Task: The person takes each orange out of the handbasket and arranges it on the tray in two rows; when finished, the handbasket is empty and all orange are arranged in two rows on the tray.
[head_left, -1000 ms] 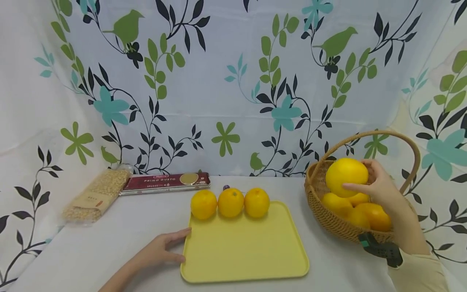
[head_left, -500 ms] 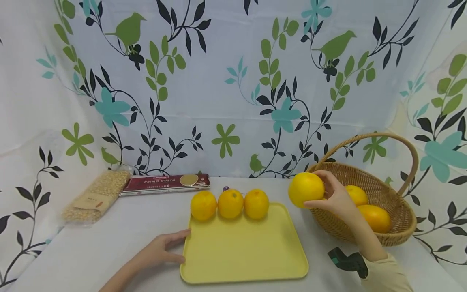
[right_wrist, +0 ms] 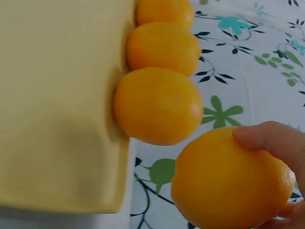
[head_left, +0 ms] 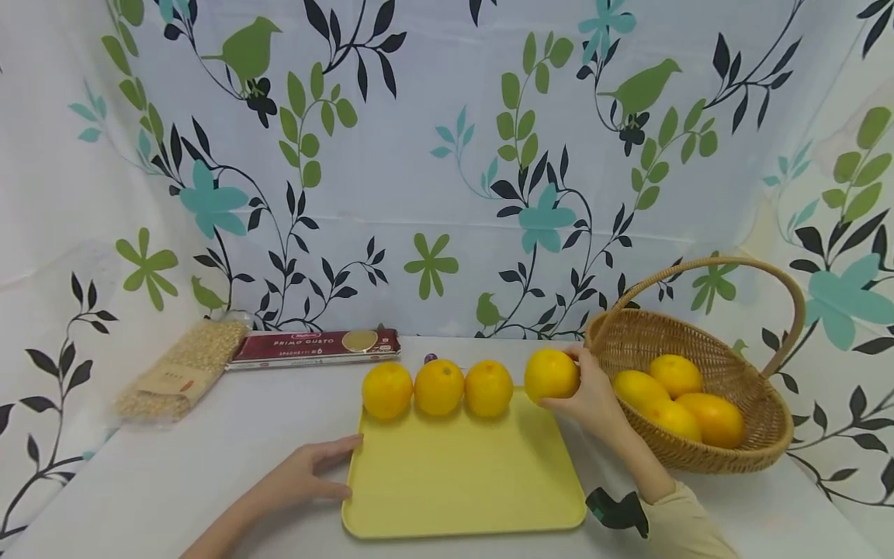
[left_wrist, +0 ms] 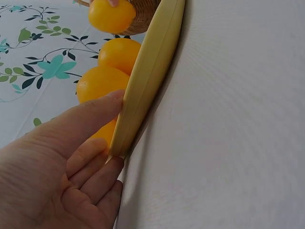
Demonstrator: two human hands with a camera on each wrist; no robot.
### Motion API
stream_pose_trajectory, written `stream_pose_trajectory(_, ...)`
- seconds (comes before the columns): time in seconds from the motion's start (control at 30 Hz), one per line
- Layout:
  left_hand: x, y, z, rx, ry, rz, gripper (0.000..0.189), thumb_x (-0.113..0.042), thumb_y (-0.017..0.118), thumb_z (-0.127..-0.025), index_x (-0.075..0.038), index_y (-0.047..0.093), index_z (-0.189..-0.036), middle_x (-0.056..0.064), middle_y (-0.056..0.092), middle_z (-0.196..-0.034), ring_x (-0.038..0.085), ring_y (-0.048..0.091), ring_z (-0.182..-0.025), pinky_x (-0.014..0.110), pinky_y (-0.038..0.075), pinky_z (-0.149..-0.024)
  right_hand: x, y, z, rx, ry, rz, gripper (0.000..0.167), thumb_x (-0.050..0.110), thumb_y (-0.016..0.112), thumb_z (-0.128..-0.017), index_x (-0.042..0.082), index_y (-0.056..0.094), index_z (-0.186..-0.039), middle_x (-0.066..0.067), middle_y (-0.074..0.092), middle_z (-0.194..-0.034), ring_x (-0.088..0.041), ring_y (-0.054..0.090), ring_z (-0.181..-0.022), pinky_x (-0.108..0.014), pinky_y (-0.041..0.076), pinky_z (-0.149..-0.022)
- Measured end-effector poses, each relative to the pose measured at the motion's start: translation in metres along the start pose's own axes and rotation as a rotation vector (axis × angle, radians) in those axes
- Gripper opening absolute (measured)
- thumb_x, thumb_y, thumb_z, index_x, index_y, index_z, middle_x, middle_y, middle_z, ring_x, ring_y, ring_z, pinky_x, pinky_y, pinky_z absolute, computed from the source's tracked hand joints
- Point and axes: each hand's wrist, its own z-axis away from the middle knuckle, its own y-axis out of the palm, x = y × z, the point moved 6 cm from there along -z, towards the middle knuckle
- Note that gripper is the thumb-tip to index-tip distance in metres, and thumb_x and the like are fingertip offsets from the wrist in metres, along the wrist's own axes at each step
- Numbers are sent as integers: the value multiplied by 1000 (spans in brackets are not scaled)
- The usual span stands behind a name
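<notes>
In the head view my right hand [head_left: 592, 396] grips an orange [head_left: 550, 376] at the far right corner of a yellow tray [head_left: 464, 481]. Seen from the right wrist, this orange [right_wrist: 231, 181] sits outside the tray's rim, with a finger on top of it. Three oranges [head_left: 438, 387] stand in a row along the tray's far edge. My left hand [head_left: 307, 473] rests with extended fingers against the tray's left edge. The left wrist view shows the tray [left_wrist: 147, 71] nearly edge-on, the left fingertips right at its rim.
A wicker basket [head_left: 750, 458] with a tall handle stands at the right, holding several yellow-orange fruits [head_left: 712, 419]. At the back left lie a dark red spaghetti packet [head_left: 314, 349] and a clear bag of pale grains [head_left: 188, 369]. A patterned curtain [head_left: 363, 194] hangs behind.
My right hand has carried the orange out of the basket and leftward to the tray's far right corner. The left hand stays at the tray's edge.
</notes>
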Motion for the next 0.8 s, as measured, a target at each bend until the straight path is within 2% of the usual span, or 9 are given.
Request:
stream_pose_trajectory(0.3, 3, 1, -1, -1, -8, -10, 71, -29, 73, -73, 1, 43, -130, 15, 41, -133, 37, 32, -123, 52, 20, -100, -28, 24, -1, 83, 68, -41, 73, 15, 84, -59, 1, 42, -117, -19, 51, -114, -35, 47, -105, -50, 42, -86)
stream_pose_trajectory(0.57, 2, 2, -1, 7, -13, 11, 71, -28, 73, -73, 1, 43, -131, 16, 40, -134, 36, 31, -124, 51, 20, -100, -39, 36, -5, 123, 99, -33, 75, 14, 83, -60, -1, 39, -119, -22, 47, -116, -34, 48, -102, -49, 42, -87)
stream_pose_trajectory(0.8, 3, 1, -1, 1, 0, 11, 70, -27, 73, -73, 1, 43, -130, 16, 41, -133, 36, 32, -123, 51, 21, -100, -47, 43, -8, 156, 143, -49, 78, 15, 82, -61, -4, 35, -120, -27, 42, -120, -37, 45, -106, -51, 38, -91)
